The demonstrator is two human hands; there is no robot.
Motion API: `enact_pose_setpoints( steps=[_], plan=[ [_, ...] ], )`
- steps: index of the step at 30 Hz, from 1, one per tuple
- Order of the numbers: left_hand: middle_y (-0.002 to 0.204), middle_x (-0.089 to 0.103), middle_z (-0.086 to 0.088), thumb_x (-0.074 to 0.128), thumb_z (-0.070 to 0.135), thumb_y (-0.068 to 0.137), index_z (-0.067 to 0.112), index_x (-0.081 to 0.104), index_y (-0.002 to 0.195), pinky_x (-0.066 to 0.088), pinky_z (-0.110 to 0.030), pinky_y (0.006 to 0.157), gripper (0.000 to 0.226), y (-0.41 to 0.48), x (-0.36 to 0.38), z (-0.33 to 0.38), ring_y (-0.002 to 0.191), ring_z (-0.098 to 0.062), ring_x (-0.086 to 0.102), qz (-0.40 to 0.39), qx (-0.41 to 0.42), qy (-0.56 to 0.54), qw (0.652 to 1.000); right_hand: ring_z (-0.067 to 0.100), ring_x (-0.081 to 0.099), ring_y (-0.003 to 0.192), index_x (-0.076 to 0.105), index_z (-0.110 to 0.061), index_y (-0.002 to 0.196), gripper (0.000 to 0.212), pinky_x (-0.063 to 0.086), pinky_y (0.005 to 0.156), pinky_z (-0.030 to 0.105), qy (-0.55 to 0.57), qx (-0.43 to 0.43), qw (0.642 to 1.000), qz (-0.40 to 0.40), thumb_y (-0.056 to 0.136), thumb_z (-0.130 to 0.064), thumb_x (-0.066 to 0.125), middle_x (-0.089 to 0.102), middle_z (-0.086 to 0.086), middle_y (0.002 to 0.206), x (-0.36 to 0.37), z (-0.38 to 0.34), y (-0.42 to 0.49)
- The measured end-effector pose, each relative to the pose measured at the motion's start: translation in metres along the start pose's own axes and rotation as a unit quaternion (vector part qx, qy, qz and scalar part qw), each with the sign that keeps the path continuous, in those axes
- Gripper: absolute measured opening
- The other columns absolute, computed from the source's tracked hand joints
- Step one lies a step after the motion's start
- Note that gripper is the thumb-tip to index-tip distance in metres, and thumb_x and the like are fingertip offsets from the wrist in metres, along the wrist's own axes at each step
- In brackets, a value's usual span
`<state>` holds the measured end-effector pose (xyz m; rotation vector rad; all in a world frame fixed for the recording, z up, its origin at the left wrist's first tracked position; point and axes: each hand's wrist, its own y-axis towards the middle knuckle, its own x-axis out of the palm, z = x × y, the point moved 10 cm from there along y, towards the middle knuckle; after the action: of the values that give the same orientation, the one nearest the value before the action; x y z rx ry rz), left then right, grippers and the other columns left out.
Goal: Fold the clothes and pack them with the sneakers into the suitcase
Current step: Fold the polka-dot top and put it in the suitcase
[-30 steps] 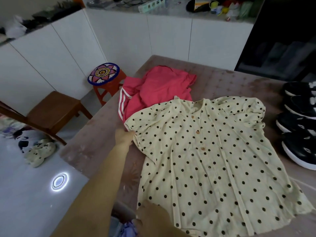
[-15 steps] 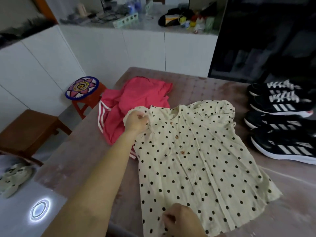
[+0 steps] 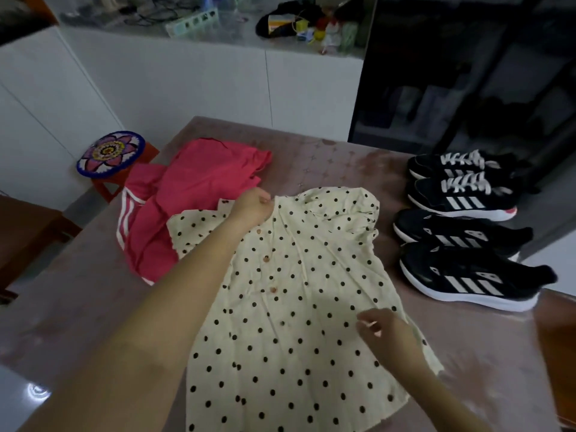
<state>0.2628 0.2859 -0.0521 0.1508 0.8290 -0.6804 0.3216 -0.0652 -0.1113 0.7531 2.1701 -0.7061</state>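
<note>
A cream shirt with black polka dots (image 3: 296, 307) lies buttons up on the table, its left side folded over toward the middle. My left hand (image 3: 252, 207) grips the folded shoulder near the collar. My right hand (image 3: 386, 335) pinches the lower folded edge over the shirt's right half. A pink garment with white stripes (image 3: 199, 188) lies crumpled behind and to the left, partly under the shirt. Several black sneakers with white stripes (image 3: 461, 201) stand in a row along the table's right side. No suitcase is in view.
The pinkish table (image 3: 78, 291) ends at its left edge beside a wooden chair (image 3: 28, 226) and an orange stool with a floral cushion (image 3: 110, 152). White cabinets with a cluttered counter (image 3: 280, 26) stand behind. A dark glass cabinet (image 3: 467, 73) rises at the back right.
Both hands carried the shirt's left side rightward over its middle. My left hand went from the outer sleeve to the collar area, my right from the near hem up and right.
</note>
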Motion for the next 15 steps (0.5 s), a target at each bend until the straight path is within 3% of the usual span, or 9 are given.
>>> enact_pose_setpoints(
  steps=[4, 8, 12, 15],
  plan=[
    [0.112, 0.065, -0.007, 0.060, 0.020, 0.088, 0.012, 0.064, 0.108, 0.051, -0.035, 0.089, 0.021, 0.026, 0.077, 0.062, 0.103, -0.024, 0.061, -0.061, 0.022, 0.010, 0.998, 0.016, 0.057, 0.102, 0.064, -0.023, 0.106, 0.021, 0.044, 0.073, 0.023, -0.059, 0.017, 0.998, 0.013, 0.087, -0.026, 0.059, 0.051, -0.006, 0.113, -0.024, 0.051, 0.007],
    [0.130, 0.053, -0.008, 0.057, 0.022, 0.090, 0.017, 0.058, 0.120, 0.046, -0.033, 0.096, 0.029, 0.046, 0.143, 0.107, 0.111, -0.024, 0.057, -0.090, 0.042, 0.072, 0.992, 0.020, 0.049, 0.112, 0.049, -0.024, 0.127, 0.041, 0.040, 0.074, 0.026, -0.113, 0.043, 0.993, 0.014, 0.087, -0.031, 0.055, 0.047, -0.002, 0.124, -0.031, 0.085, 0.000],
    [0.150, 0.028, -0.010, 0.051, 0.008, 0.091, 0.016, 0.040, 0.141, 0.031, -0.035, 0.110, 0.052, 0.062, 0.188, 0.146, 0.133, -0.028, 0.039, -0.093, 0.105, 0.153, 0.978, 0.016, 0.060, 0.099, 0.045, -0.028, 0.129, 0.042, 0.041, 0.068, 0.026, -0.125, 0.056, 0.990, -0.013, 0.090, -0.044, 0.050, 0.058, -0.007, 0.116, -0.029, 0.098, -0.004],
    [0.148, 0.036, -0.010, 0.052, 0.008, 0.090, 0.020, 0.024, 0.148, 0.038, -0.038, 0.105, 0.066, 0.068, 0.220, 0.140, 0.129, -0.029, 0.044, -0.151, 0.078, 0.194, 0.966, 0.015, 0.063, 0.089, 0.055, -0.026, 0.120, 0.037, 0.045, 0.066, 0.027, -0.101, 0.062, 0.993, 0.002, 0.088, -0.044, 0.053, 0.062, -0.007, 0.106, -0.030, 0.102, -0.004]
  ],
)
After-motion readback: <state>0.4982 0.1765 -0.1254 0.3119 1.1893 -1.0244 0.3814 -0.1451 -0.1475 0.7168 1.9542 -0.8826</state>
